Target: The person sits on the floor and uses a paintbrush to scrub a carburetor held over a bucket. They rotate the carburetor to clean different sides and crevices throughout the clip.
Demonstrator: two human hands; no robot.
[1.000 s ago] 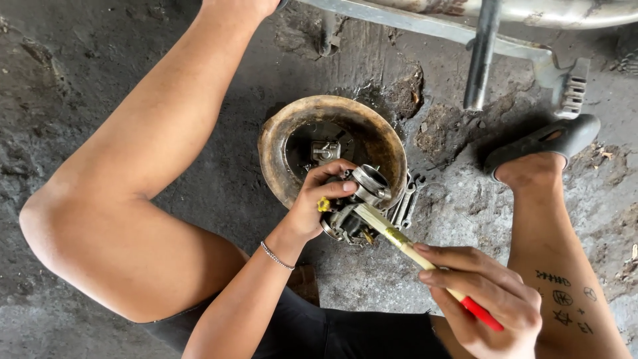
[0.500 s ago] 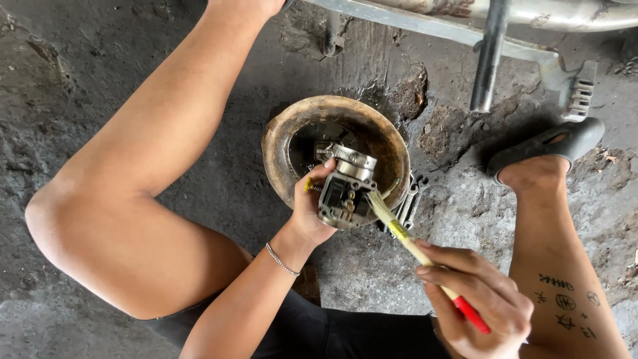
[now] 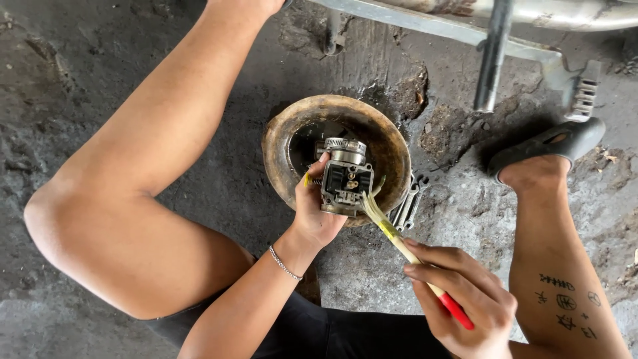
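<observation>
Holding: left hand (image 3: pixel 318 214), fingers closed round grey metal carburettor (image 3: pixel 344 178) above rusty bowl (image 3: pixel 279 143); right hand (image 3: pixel 465 302), fingers gripping paintbrush (image 3: pixel 399 240), bristles touching the carburettor; dark liquid inside bowl

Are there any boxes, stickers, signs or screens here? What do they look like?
No boxes, stickers, signs or screens show.
Left hand: holds a grey metal engine part over a round rusty brown bowl.
Right hand: holds a small brush with a pale and red handle, bristles on the engine part.
</observation>
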